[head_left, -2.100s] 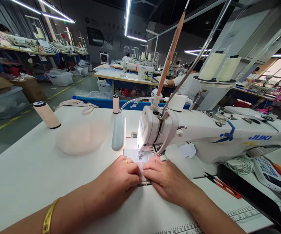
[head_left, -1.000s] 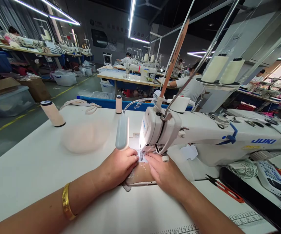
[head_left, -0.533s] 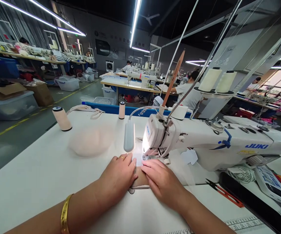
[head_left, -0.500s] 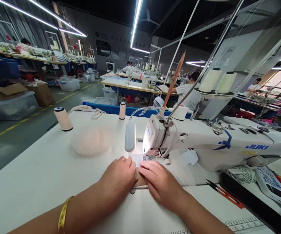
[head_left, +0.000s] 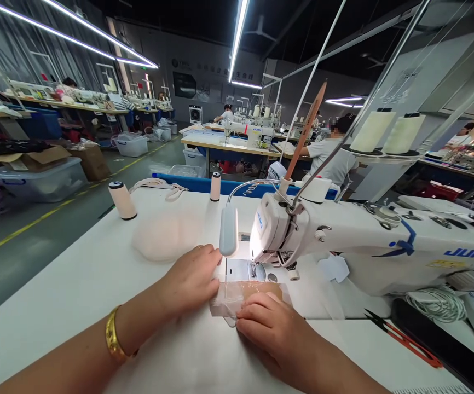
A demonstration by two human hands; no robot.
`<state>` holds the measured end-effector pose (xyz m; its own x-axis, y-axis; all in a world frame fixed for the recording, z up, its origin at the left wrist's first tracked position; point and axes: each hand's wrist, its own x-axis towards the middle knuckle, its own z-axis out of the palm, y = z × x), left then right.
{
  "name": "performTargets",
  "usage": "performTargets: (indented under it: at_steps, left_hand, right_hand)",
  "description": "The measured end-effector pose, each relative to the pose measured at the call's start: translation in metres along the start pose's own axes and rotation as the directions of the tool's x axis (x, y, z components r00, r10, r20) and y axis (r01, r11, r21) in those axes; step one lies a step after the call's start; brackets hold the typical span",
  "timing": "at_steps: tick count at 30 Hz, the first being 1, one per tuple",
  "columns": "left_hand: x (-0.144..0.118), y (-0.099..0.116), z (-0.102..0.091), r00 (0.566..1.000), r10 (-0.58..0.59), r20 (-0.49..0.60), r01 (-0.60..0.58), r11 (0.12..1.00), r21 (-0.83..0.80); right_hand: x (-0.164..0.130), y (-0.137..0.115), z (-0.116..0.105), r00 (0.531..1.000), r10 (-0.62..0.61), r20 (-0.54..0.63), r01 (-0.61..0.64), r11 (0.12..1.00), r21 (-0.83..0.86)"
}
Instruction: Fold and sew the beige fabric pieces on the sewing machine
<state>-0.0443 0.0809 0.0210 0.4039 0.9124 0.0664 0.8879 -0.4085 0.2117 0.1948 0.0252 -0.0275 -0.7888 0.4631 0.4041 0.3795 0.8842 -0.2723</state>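
One small beige fabric piece [head_left: 248, 294] lies flat on the white surface [head_left: 76, 295], just in front of the needle of one white sewing machine [head_left: 344, 241]; the left hand [head_left: 191, 278] rests flat, fingers together, touching the piece's left edge, gripping nothing; the right hand [head_left: 270, 323] presses curled fingertips on its near edge; two thread spools [head_left: 122, 201] stand on the surface, two large cones [head_left: 388, 133] behind the machine; one pale fabric pile [head_left: 161, 239] lies near the left hand; one clear bin [head_left: 35, 179] on the floor holds a cardboard box.
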Motion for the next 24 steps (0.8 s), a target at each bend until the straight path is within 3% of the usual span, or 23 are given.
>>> performTargets:
  at_steps: [5,8,12,14,19,24]
  left_hand:
    - [0.001,0.003,0.011,0.995,0.070,-0.064,-0.074,0.995,-0.064]
    - [0.003,0.005,0.015,0.989,0.116,-0.087,-0.129,0.980,-0.151]
    - [0.003,0.006,0.013,0.991,0.113,-0.077,-0.130,0.947,-0.294]
    - [0.001,0.006,0.006,0.994,0.089,-0.060,-0.103,0.952,-0.289]
    - [-0.004,0.006,-0.005,0.985,0.140,0.100,-0.125,0.982,-0.144]
    - [0.002,0.002,0.004,0.987,0.140,0.072,-0.125,0.975,-0.185]
  right_hand:
    - [-0.003,-0.002,-0.013,0.999,0.022,0.042,-0.023,1.000,0.019]
    - [-0.004,0.002,-0.017,0.992,0.119,-0.050,-0.114,0.990,0.086]
    - [-0.002,0.010,-0.011,0.945,0.285,-0.162,-0.265,0.955,0.136]
    - [-0.001,0.010,-0.007,0.948,0.283,-0.145,-0.262,0.954,0.148]
    - [-0.001,0.005,-0.003,0.974,0.215,-0.071,-0.210,0.975,0.073]
    - [-0.004,0.006,-0.010,0.977,0.213,-0.028,-0.209,0.973,0.100]
